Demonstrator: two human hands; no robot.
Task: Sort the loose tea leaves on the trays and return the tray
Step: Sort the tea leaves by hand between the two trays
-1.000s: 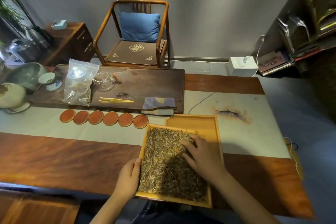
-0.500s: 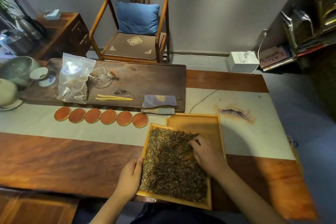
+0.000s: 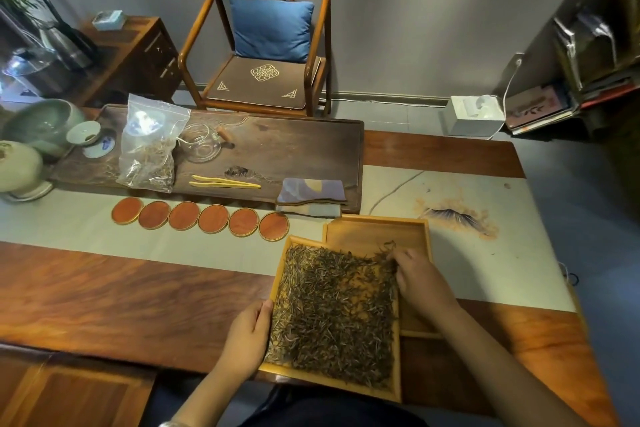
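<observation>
A light wooden tray (image 3: 346, 383) lies at the table's near edge, covered with loose tea leaves (image 3: 332, 308). It overlaps a second, bare wooden tray (image 3: 374, 232) behind and to its right. My left hand (image 3: 247, 336) holds the near tray's left rim, thumb on the edge. My right hand (image 3: 415, 279) rests on the leaves at the tray's far right corner, fingers bent down into a small bunch of them.
Several round orange coasters (image 3: 201, 218) line the pale runner. Behind them a dark tea board (image 3: 284, 146) carries a plastic bag of tea (image 3: 149, 149), a glass pitcher (image 3: 204, 146), yellow tongs (image 3: 225, 182) and a folded cloth (image 3: 311, 196). Ceramic bowls (image 3: 38, 128) stand far left.
My right hand has slid from the middle of the leaves toward the tray's far right corner, dragging leaves with it. The left hand has stayed on the left rim.
</observation>
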